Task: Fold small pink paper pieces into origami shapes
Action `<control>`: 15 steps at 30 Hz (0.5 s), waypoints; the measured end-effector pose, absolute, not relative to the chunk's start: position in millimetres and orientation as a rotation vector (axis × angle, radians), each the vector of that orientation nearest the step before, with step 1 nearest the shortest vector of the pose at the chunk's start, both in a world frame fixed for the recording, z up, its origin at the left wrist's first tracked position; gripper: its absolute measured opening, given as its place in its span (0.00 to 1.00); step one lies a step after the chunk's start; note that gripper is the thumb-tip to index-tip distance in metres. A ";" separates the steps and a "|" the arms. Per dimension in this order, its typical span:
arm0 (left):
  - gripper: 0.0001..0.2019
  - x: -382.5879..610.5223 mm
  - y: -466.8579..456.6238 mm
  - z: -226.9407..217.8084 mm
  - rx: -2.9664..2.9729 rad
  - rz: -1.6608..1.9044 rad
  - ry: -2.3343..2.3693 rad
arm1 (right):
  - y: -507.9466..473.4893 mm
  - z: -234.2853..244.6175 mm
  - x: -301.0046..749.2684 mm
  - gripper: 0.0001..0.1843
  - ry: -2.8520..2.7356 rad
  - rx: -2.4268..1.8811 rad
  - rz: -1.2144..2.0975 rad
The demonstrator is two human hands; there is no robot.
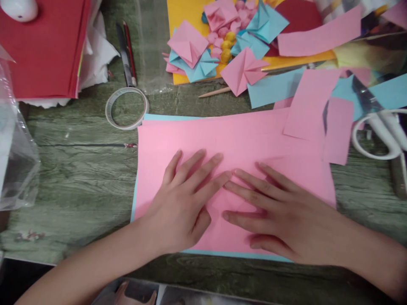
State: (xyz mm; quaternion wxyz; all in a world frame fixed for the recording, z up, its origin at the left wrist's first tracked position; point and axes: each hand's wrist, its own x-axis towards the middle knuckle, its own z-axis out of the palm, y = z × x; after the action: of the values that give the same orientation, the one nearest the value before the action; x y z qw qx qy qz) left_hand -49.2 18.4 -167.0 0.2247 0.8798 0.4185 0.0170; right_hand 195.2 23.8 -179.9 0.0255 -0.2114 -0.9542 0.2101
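A large pink paper sheet (222, 140) lies on a blue sheet (149, 117) on the green wooden table (79, 169). My left hand (184, 203) lies flat on the pink sheet with fingers stretched out. My right hand (273, 207) also rests flat on it, fingers spread, its fingertips meeting those of the left hand near the sheet's middle. Neither hand holds anything.
A tape roll (127, 108) and pens (127, 55) lie at the back left beside red paper (44, 51). Folded pink and blue paper shapes (219, 46) sit on a yellow sheet. White scissors (381, 131) and paper strips (318, 106) lie on the right. A clear bag (15, 161) is at left.
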 end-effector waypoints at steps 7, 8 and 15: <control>0.33 -49.4 19.1 -165.7 2.421 0.040 1.156 | 22.8 -178.0 195.6 0.28 -2.948 -0.650 0.650; 0.33 -49.4 18.9 -165.9 2.420 0.039 1.159 | 22.7 -178.0 195.5 0.28 -2.940 -0.655 0.659; 0.33 -49.4 18.6 -166.7 2.393 0.046 1.157 | 23.1 -179.1 195.9 0.29 -2.908 -0.671 0.686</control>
State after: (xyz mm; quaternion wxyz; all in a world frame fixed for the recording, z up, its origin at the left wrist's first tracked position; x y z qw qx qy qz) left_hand -49.4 18.6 -166.7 0.2391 0.8740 0.4226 0.0168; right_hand 195.9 23.1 -179.1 0.0395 -0.2191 -0.9489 0.2238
